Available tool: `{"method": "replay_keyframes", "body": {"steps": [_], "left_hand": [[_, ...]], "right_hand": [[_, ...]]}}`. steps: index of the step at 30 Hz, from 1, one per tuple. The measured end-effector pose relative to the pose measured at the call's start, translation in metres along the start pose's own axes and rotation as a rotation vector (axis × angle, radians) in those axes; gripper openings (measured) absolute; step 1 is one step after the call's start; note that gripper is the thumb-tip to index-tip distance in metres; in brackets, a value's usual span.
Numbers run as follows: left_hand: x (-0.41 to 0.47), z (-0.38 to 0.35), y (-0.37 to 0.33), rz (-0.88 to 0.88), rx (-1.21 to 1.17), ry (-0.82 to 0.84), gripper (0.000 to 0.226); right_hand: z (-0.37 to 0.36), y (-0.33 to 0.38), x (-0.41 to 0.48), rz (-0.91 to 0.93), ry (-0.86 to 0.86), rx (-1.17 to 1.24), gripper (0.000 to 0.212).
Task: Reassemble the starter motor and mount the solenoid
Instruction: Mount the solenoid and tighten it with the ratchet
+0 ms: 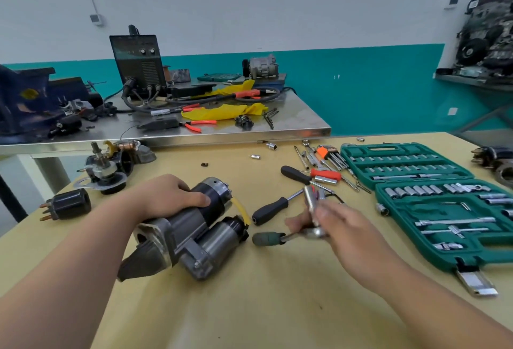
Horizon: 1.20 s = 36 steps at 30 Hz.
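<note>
There is a single view — a wide-angle camera on the person's head, looking forward and down across a tan worktable [277, 293] from its near edge. It sits close enough that both forearms enter from the bottom corners and the left hand [169, 196] and right hand [336, 221] fall at mid-frame, while the lens bends the far steel bench [299, 123] and the teal-and-white wall [374, 85] behind it. The open socket set case [433, 204] runs off the right edge — no second view shares any of it.
</note>
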State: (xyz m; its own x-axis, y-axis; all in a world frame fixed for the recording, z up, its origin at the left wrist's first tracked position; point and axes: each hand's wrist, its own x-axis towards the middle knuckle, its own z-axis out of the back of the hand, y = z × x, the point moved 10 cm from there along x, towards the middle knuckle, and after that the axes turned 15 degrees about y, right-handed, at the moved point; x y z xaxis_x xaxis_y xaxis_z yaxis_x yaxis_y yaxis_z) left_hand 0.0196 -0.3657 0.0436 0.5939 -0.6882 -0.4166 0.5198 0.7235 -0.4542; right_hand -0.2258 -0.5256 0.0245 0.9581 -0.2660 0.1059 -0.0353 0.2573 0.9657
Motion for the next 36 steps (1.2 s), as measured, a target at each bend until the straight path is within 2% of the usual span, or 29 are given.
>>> {"method": "replay_keyframes", "body": {"steps": [2, 3, 5, 7, 9, 11, 13, 16, 20, 22, 26, 30, 33, 34, 36], "left_hand": [[-0.003, 0.002, -0.005, 0.033, 0.079, -0.001, 0.050], [-0.007, 0.008, -0.011, 0.028, 0.123, -0.052, 0.052], [-0.025, 0.023, -0.037, -0.068, 0.171, -0.281, 0.058], [-0.053, 0.014, -0.088, -0.364, 0.137, -0.452, 0.058], [-0.067, -0.027, -0.143, -0.617, 0.210, -0.366, 0.052], [-0.057, -0.069, -0.169, -0.645, 0.295, -0.220, 0.035], [-0.040, -0.080, -0.167, -0.622, 0.141, -0.129, 0.027], [-0.016, -0.086, -0.156, -0.642, -0.199, -0.028, 0.029], [0.010, -0.113, -0.164, -0.740, -0.773, 0.163, 0.035], [0.017, -0.123, -0.176, -0.786, -0.944, 0.241, 0.035], [0.024, -0.134, -0.208, -0.860, -0.975, 0.261, 0.044], [0.033, -0.138, -0.223, -0.877, -1.058, 0.262, 0.028], [0.040, -0.140, -0.228, -0.887, -1.123, 0.309, 0.025], [0.046, -0.138, -0.222, -0.857, -1.171, 0.270, 0.025], [0.058, -0.130, -0.196, -0.668, -1.335, 0.154, 0.027]], "right_hand": [[0.011, -0.013, 0.001, -0.038, -0.183, 0.492, 0.046], [0.012, -0.017, 0.002, -0.098, -0.210, 0.607, 0.050], [0.009, -0.017, 0.006, -0.196, -0.148, 0.634, 0.063], [0.007, -0.012, 0.013, -0.222, -0.081, 0.620, 0.069], [-0.002, -0.007, 0.022, -0.244, 0.000, 0.634, 0.061], [-0.015, -0.004, 0.025, -0.245, 0.112, 0.750, 0.045], [-0.020, -0.003, 0.025, -0.177, 0.184, 0.924, 0.030], [-0.013, -0.010, 0.019, -0.115, 0.173, 1.056, 0.021], [0.001, -0.016, 0.023, -0.047, 0.054, 1.132, 0.029], [0.013, -0.015, 0.023, -0.010, 0.010, 1.146, 0.030], [0.041, -0.014, 0.014, 0.027, -0.047, 1.142, 0.030], [0.055, -0.014, 0.012, 0.118, -0.125, 1.141, 0.031], [0.056, -0.014, 0.014, 0.200, -0.195, 1.135, 0.033], [0.057, -0.013, 0.013, 0.219, -0.193, 1.131, 0.032], [0.065, -0.009, 0.010, 0.282, -0.185, 1.149, 0.028]]}}
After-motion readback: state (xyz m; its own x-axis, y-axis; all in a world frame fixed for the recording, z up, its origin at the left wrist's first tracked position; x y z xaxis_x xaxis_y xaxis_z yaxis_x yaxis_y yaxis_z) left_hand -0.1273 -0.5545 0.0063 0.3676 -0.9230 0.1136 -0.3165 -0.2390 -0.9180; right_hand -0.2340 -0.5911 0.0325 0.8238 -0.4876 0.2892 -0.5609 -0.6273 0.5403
